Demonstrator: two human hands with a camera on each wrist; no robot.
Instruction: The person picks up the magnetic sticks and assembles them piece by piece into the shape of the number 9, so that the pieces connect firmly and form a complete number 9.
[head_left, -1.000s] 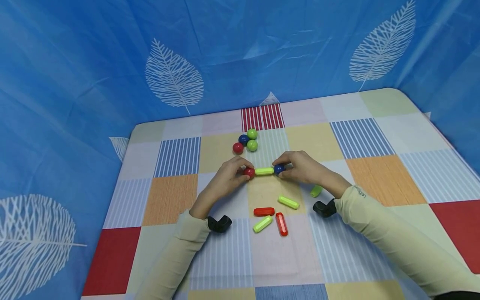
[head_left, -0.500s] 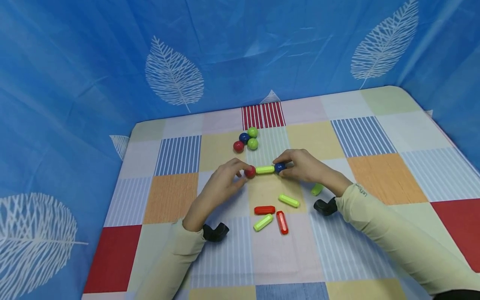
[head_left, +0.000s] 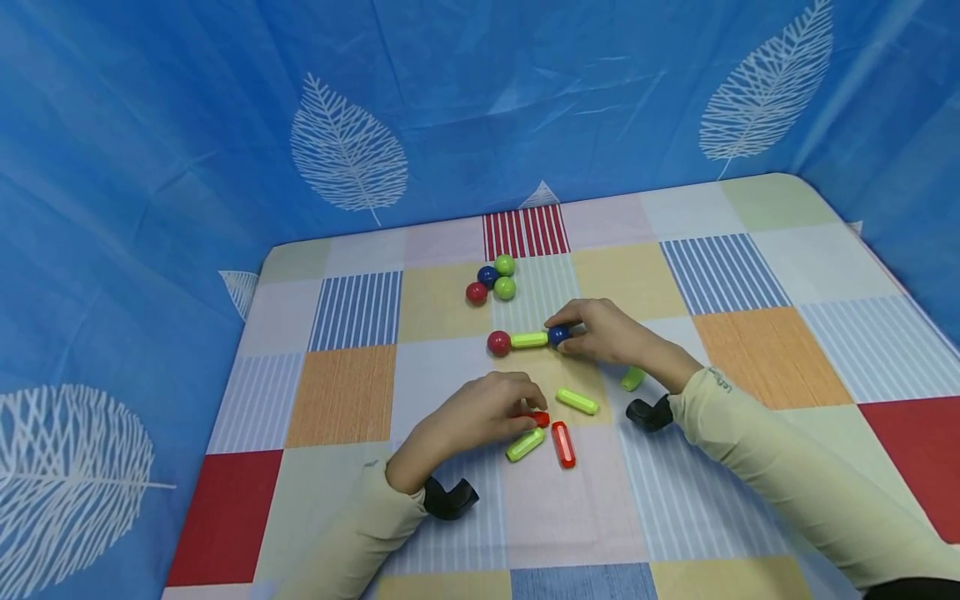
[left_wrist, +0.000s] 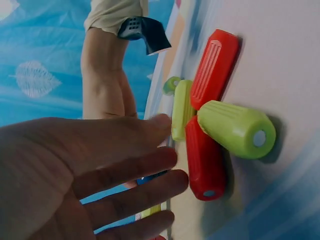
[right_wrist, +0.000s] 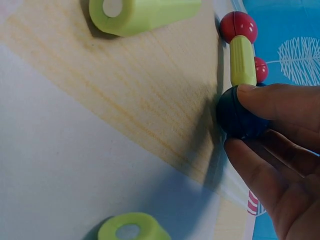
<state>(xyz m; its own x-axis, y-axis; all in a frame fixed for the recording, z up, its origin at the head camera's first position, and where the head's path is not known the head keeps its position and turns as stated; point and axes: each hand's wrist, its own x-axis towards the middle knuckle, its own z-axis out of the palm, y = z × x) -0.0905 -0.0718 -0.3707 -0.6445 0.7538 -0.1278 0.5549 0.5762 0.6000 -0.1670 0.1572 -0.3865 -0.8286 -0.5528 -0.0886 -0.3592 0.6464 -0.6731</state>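
Note:
My right hand (head_left: 606, 332) pinches a dark blue ball (right_wrist: 242, 116) between thumb and fingers. That ball joins one end of a yellow-green magnetic rod (right_wrist: 243, 61), with a red ball (head_left: 498, 342) at the rod's other end. My left hand (head_left: 487, 408) hovers at the loose rods, its fingers extended and parted in the left wrist view. Right at its fingertips lies a red rod (left_wrist: 205, 162), partly covered by the hand in the head view. Against it lie a yellow-green rod (left_wrist: 236, 129) and a second red rod (left_wrist: 215, 69).
Beyond the joined piece sit a red ball (head_left: 476, 292), a blue ball (head_left: 487, 277) and two green balls (head_left: 505, 288). Another yellow-green rod (head_left: 577, 402) lies between the hands, and one more (head_left: 632, 379) by the right wrist. A blue curtain (head_left: 480, 108) borders the checked tablecloth (head_left: 442, 383).
My left hand has let go of the red ball and come back toward me to the loose rods. The right hand stays on the blue ball.

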